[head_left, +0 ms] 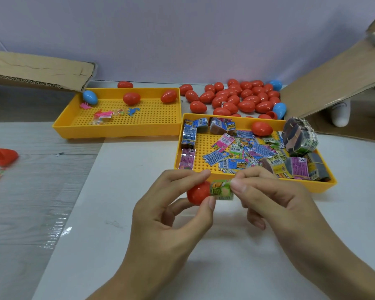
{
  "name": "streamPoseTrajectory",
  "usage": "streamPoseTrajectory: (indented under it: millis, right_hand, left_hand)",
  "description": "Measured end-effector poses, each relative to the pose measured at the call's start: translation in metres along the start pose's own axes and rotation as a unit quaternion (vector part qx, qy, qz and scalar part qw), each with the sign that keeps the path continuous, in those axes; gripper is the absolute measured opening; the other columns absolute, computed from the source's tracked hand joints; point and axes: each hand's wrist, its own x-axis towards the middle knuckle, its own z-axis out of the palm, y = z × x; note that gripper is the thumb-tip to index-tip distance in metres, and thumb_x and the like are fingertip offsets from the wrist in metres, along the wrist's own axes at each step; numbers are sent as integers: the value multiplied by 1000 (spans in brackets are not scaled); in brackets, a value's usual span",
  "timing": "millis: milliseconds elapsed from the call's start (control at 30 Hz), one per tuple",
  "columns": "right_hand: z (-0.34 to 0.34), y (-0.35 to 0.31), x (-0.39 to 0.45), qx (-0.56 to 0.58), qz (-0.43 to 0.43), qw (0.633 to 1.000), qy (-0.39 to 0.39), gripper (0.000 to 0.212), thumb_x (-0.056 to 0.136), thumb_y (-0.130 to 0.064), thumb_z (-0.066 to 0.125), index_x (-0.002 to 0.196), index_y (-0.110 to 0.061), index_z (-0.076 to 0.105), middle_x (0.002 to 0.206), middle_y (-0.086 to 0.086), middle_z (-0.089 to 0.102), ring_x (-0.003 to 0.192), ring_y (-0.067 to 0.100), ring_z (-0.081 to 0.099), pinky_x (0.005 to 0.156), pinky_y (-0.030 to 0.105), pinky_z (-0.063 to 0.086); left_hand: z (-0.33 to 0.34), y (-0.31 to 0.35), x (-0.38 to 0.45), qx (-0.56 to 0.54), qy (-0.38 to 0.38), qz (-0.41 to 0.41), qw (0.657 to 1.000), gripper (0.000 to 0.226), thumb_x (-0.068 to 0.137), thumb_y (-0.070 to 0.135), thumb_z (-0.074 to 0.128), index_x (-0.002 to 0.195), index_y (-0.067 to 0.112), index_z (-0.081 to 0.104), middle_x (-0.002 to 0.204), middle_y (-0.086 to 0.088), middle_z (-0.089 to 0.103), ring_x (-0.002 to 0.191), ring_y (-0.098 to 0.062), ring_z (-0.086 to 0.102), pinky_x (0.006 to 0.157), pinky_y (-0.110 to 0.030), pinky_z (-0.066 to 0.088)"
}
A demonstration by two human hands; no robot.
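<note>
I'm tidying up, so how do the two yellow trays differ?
The left tray holds three eggs and a few toys; the right tray holds a lone egg and many packets. The left tray sits farther back than the right tray. Both are yellow with perforated floors.

Left hand (171, 213) grips red egg half (197, 194); right hand (275, 204) pinches green packet (221, 189) against it.

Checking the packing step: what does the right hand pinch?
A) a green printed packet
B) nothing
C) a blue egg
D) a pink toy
A: the right hand pinches a green printed packet against the red egg shell that the left hand holds.
</note>
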Motion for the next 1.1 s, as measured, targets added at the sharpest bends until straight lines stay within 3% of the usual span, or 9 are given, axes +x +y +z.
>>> streamPoseTrajectory:
  millis: [167, 333, 467, 633, 767, 867, 967, 1100]
  right_hand:
    - [0, -4, -1, 31, -2, 999, -33, 30, 66, -54, 74, 70, -24, 79, 88, -12, 62, 62, 0, 55, 62, 8, 40]
    - [0, 0, -1, 36, 10, 999, -24, 24, 65, -44, 75, 72, -21, 80, 86, -16, 61, 76, 0, 56, 59, 11, 41]
    - [0, 0, -2, 6, 3, 1000, -22, 25, 66, -45, 74, 72, -22, 80, 87, -14, 60, 74, 1, 55, 53, 14, 39]
    - [1, -2, -3, -57, -22, 998, -9, 22, 69, -49, 71, 70, -28, 78, 90, -10, 59, 80, 13, 56, 56, 34, 42]
    - [-1, -3, -3, -4, -10, 1000, -24, 23, 69, -45, 71, 70, -23, 78, 89, -12, 60, 68, 4, 53, 53, 17, 38]
    - [-3, -2, -1, 29, 14, 999, -27, 19, 71, -37, 76, 66, -19, 77, 87, -12, 61, 61, 4, 49, 52, 18, 37]
    - [-3, -1, -1, 2, 15, 999, -28, 18, 75, -33, 70, 67, -19, 77, 90, -10, 61, 66, 2, 55, 59, 12, 40]
    - [-2, 0, -2, 5, 19, 999, -42, 25, 71, -40, 75, 75, -16, 80, 93, -12, 61, 77, 0, 57, 61, 12, 42]
  left_hand:
    - [-2, 1, 1, 14, -12, 3, 1000, 33, 79, 17, 73, 111, 25, 74, 107, -2, 64, 103, -26, 67, 81, -26, 57]
    - [0, -1, 0, 23, -27, 17, 999, 35, 79, 14, 72, 113, 21, 73, 109, -1, 64, 104, -27, 67, 81, -26, 57]
    - [-1, 1, -1, 23, -23, 4, 999, 36, 79, 18, 73, 115, 24, 73, 109, -2, 63, 103, -24, 67, 81, -26, 58]
    - [-1, 3, 0, 21, -31, -7, 999, 38, 79, 19, 73, 117, 26, 72, 109, -1, 63, 103, -21, 67, 82, -26, 57]
    - [-1, 4, 0, 12, -29, -12, 999, 38, 79, 20, 73, 117, 25, 72, 109, -1, 63, 104, -22, 67, 83, -26, 58]
    - [-1, 3, 0, 1, -23, -23, 999, 39, 79, 21, 73, 118, 23, 72, 109, -3, 63, 101, -21, 67, 83, -25, 57]
    - [-1, 3, 0, -4, -28, -25, 999, 39, 79, 20, 73, 118, 23, 73, 109, -4, 63, 100, -22, 67, 82, -25, 57]
    - [-2, 2, 0, 4, -44, -12, 999, 36, 79, 18, 76, 115, 23, 73, 110, -3, 63, 101, -26, 67, 81, -27, 57]
